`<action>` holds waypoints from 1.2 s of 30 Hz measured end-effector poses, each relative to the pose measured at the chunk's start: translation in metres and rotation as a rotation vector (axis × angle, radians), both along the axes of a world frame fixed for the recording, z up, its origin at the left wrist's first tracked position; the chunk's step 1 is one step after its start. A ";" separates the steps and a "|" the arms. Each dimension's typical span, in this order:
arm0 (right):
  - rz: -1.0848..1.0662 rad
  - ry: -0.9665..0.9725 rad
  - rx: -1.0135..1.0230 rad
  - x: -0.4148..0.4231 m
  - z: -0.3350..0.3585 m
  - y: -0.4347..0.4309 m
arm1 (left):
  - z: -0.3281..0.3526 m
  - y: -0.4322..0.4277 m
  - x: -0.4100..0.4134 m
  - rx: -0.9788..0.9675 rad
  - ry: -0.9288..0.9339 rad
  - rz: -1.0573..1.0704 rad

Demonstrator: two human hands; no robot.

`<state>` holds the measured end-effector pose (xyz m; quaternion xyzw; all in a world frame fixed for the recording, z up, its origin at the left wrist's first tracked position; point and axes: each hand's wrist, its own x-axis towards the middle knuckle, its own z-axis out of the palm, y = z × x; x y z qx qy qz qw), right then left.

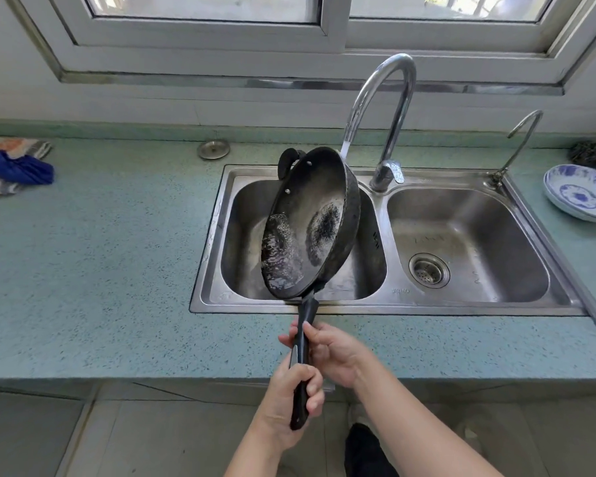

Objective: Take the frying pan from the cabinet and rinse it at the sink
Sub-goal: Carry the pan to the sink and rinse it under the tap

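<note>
A black frying pan (pixel 307 222) hangs tilted steeply over the left basin of the steel sink (pixel 386 306), its inside facing me and left. Water pools and foams in its lower left part. A stream of water falls from the tall curved faucet (pixel 389 108) behind the pan's upper rim. Both hands grip the long black handle above the counter's front edge. My left hand (pixel 295 397) holds its end. My right hand (pixel 327 349) holds it higher up, nearer the pan.
A blue-and-white bowl (pixel 580 192) sits on the counter right of the sink, with a dark scrubber (pixel 589 153) behind it. A thin second tap (pixel 520 142) stands at the right basin. A metal sink plug (pixel 213 149) and cloths (pixel 12 166) lie to the left.
</note>
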<state>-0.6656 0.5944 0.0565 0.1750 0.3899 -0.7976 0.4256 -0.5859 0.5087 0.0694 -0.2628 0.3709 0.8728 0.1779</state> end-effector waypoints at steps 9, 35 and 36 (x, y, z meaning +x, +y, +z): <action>0.027 0.030 0.118 -0.001 -0.002 -0.011 | 0.002 -0.018 -0.007 -0.590 -0.173 -0.261; -0.078 0.405 0.532 -0.006 0.012 -0.004 | 0.006 0.012 -0.029 -0.614 0.075 -0.076; -0.083 0.421 0.551 -0.007 0.012 -0.002 | 0.005 0.014 -0.031 -0.587 0.089 -0.082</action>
